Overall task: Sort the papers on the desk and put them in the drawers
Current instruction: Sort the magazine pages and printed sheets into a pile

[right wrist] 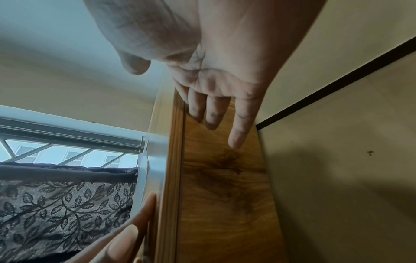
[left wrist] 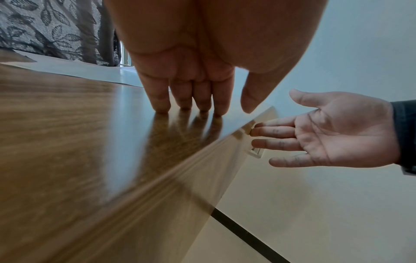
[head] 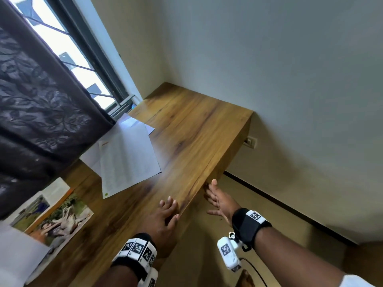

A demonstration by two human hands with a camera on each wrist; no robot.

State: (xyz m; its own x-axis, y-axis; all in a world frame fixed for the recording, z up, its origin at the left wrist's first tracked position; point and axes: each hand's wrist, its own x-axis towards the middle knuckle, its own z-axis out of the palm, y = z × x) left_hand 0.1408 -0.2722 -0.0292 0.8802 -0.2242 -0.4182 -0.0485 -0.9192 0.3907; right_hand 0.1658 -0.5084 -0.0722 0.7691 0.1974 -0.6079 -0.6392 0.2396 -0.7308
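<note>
Papers (head: 126, 156) lie beyond left hand (head: 163, 218), ungripped.

This looks like a room in a home, perhaps a study or bedroom corner. A wooden desk (head: 192, 129) stands against plain painted walls (head: 290, 69), with a wall socket (head: 250, 142) just beside its far end. A dark leaf-patterned curtain (head: 37, 104) hangs over a barred window (head: 68, 50), through which another building shows. Loose papers (head: 126, 156) and a photo magazine (head: 53, 214) lie on the desk.
</note>
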